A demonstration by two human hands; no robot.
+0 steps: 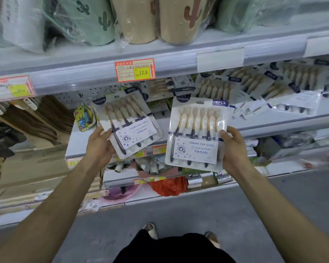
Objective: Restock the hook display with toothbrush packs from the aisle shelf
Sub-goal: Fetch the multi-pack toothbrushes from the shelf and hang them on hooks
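My left hand point(101, 144) grips the lower left corner of a clear six-piece toothbrush pack point(128, 124), which tilts to the left in front of the shelf. My right hand point(234, 147) holds a second, upright pack point(197, 132) by its right edge. Both packs carry a white label reading "Caring for gums". Behind them, a loose pile of the same packs point(264, 90) lies on the aisle shelf to the right. A white pegboard panel point(67, 97) shows at the back left; I see no hooks clearly.
The upper shelf edge point(179, 63) carries price tags and holds cactus-print cups. Cardboard boxes point(32, 168) stand at the left. Lower shelves hold foil rolls, a pink basin and an orange bag point(169, 186). Grey floor lies below.
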